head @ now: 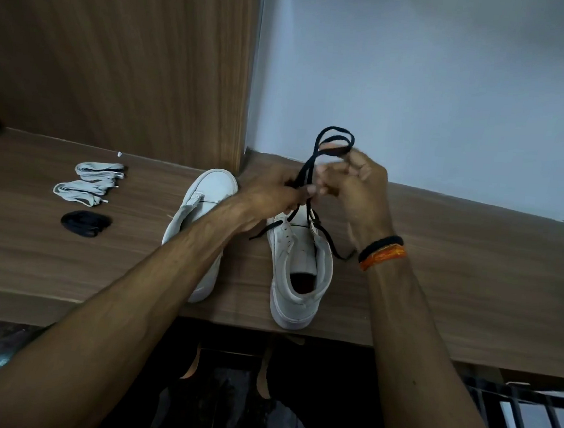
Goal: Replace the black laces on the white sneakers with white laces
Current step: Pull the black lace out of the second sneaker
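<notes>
Right sneaker [299, 270] at table [457, 263] edge

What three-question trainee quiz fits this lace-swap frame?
1. True or false: the left shoe has no lace in it.
2. Which hand grips the black lace higher? A) left hand B) right hand
3. How many white lace bundles lie on the table?

Key: 1 true; 2 B; 3 two, with a black bundle beside them. The black lace is threaded in the right shoe.
</notes>
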